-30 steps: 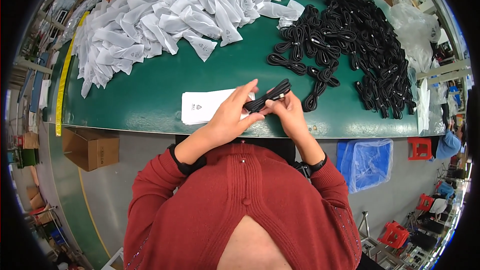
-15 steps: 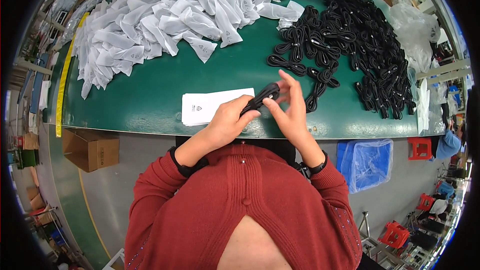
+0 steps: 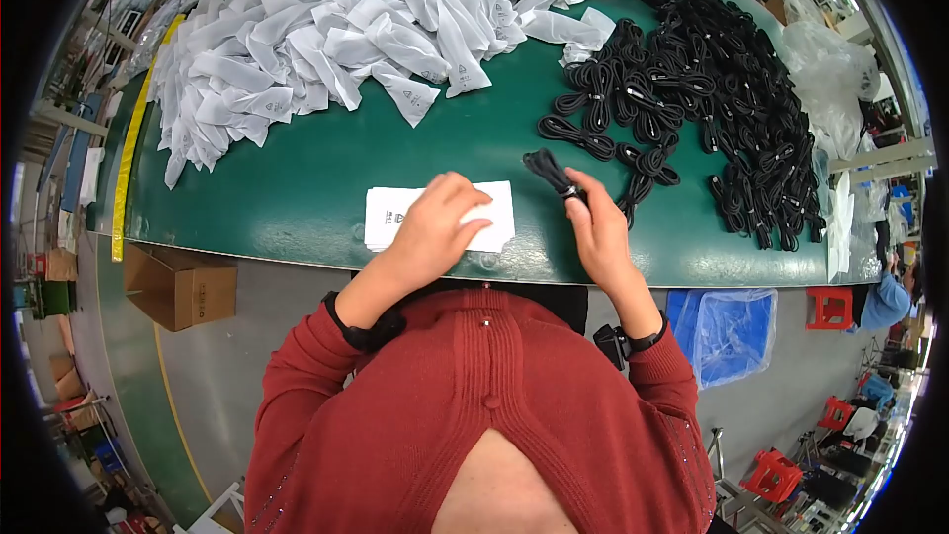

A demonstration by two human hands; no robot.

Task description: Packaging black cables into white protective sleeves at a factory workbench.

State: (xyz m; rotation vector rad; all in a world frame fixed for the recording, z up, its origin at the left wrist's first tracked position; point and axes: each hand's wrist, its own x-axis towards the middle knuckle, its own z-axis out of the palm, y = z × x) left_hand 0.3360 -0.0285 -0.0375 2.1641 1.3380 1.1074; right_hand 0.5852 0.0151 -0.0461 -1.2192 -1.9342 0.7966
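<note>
A coiled black cable is gripped in my right hand, its looped end pointing up and to the left above the table. My left hand hovers over or rests on a stack of flat white bags near the table's front edge; its fingers are curled, with a gap between thumb and fingertips and nothing visible between them. Whether those fingertips touch the top bag I cannot tell. To the right of my right hand, a large heap of coiled black cables spreads toward the far right.
Filled white bags are piled across the far left of the green table. Yellow tape runs along its left side. Clear plastic bags hang at the right. A cardboard box and a plastic-lined blue bin stand below.
My left hand has let go of the cable and moved left and down to the white stack. My right hand, now holding the cable alone, has shifted slightly right and down.
</note>
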